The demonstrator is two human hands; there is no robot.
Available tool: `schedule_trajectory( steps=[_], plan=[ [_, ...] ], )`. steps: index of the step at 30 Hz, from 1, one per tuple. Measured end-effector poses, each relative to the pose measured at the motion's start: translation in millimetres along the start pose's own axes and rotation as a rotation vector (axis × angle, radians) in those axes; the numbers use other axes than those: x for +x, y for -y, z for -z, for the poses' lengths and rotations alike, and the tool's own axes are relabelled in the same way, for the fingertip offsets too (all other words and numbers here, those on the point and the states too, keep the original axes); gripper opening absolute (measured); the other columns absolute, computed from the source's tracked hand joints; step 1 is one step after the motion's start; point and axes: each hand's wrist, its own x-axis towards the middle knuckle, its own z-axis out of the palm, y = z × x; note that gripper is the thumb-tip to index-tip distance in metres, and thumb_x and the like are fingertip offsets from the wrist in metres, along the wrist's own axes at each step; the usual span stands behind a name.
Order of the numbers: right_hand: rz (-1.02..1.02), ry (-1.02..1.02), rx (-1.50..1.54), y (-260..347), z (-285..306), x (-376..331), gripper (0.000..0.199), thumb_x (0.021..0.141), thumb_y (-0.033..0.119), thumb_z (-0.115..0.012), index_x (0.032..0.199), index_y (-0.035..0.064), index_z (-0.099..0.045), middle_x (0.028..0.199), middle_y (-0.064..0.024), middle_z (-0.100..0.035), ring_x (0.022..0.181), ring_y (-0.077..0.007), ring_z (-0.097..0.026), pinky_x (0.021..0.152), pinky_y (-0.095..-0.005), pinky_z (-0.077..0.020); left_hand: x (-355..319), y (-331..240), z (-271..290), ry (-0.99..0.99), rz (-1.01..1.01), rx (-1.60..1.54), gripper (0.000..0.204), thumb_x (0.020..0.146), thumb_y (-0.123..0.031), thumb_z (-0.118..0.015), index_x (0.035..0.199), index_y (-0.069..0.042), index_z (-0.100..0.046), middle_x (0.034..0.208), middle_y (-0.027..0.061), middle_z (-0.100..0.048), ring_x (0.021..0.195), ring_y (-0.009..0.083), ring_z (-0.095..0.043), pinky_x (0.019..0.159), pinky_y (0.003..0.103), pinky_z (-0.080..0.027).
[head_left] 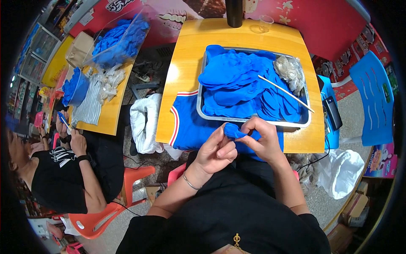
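A small folded blue fabric piece (232, 130) is pinched between both hands just off the near edge of the table. The fingertips of my left hand (216, 149) close on its left side. On its right end, the thumb and fingers of my right hand (263, 137) pinch the material. Right beyond them stands a metal tray (298, 124) heaped with flat blue fabric pieces (232, 74). A thin pale stick (285, 93) lies slantwise over the pile and the tray's right rim. Under the tray, a blue garment with red-and-white trim (186, 120) covers part of the table.
A crumpled clear plastic bag (289, 72) sits in the tray's right corner. Behind are a dark cylinder (234, 12) and a clear cup (265, 23). At left, a co-worker (59, 178) holds a blue piece and a stick near a tub of blue pieces (76, 91).
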Motion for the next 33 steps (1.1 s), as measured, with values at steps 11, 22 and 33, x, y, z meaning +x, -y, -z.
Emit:
schedule_trajectory(
  steps=[11, 22, 33],
  plan=[
    [-0.058, 0.090, 0.086, -6, 2, -1, 0.019, 0.069, 0.010, -0.072, 0.074, 0.0029, -0.055, 0.073, -0.0052, -0.059, 0.067, -0.0147, -0.055, 0.060, -0.0255, -0.0430, 6, 6, 7, 0.213, 0.065, -0.117, 0.025, 0.097, -0.030, -0.041, 0.110, -0.013, -0.055, 0.090, -0.0019, -0.063, 0.048, 0.0018, -0.040, 0.052, 0.019, -0.027],
    [-0.164, 0.131, -0.023, 3, 10, -4, 0.021, 0.072, 0.013, -0.072, 0.082, 0.0006, -0.057, 0.077, -0.0065, -0.059, 0.067, -0.0168, -0.057, 0.060, -0.0269, -0.0459, 0, 9, -8, -0.155, -0.093, 0.201, 0.031, 0.095, -0.024, -0.047, 0.125, -0.015, -0.046, 0.100, 0.0031, -0.062, 0.072, 0.0110, -0.062, 0.054, 0.019, -0.036],
    [-0.023, -0.009, 0.002, 18, 6, 9, 0.021, 0.073, 0.001, -0.064, 0.094, 0.0024, -0.064, 0.091, -0.0096, -0.060, 0.083, -0.0184, -0.057, 0.069, -0.0264, -0.0455, 1, -1, -7, -0.120, -0.216, 0.817, 0.019, 0.093, -0.014, -0.050, 0.112, -0.008, -0.050, 0.092, 0.0043, -0.060, 0.073, 0.0141, -0.064, 0.050, 0.017, -0.040]
  ],
)
